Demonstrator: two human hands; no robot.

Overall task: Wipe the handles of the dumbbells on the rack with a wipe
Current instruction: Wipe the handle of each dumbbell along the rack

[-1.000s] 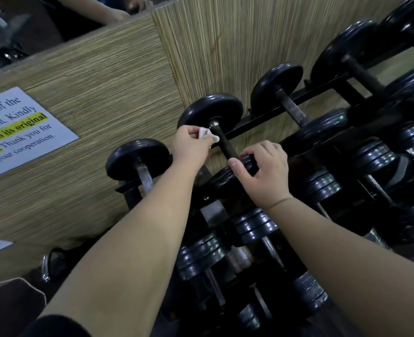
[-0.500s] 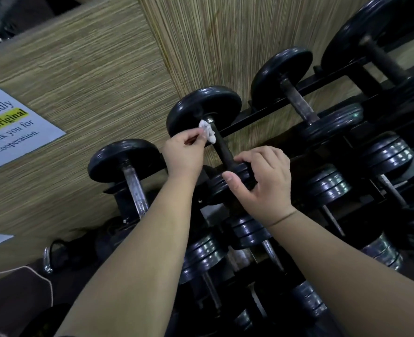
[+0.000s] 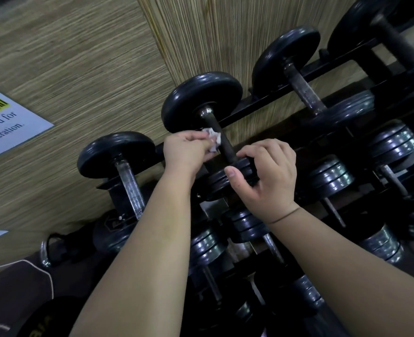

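Since the wipe point(image 3: 213, 140) has slid from the far end of the handle point(image 3: 226, 146) to its middle, the left hand point(image 3: 189, 153) is pinching it there. The right hand point(image 3: 271, 177) is gripping the near-end plate point(image 3: 216, 181); this stroke is looking half done.

- Two arms in view, both bare from the hands down to the frame's lower edge.
- Left forearm point(image 3: 152, 251): broad, smooth, widening toward the elbow.
- Right forearm point(image 3: 346, 263): same build, thickest near the lower right corner.
- Left hand point(image 3: 186, 152): rounded back, short fingers.
- Right hand point(image 3: 271, 176): full, knuckles softly dimpled, short fingers.
- Thumbnail point(image 3: 230, 172) on the right hand: short, trimmed square.
- Thin dark line point(image 3: 284, 216) rings the right wrist; thread-like band or crease, cannot tell.
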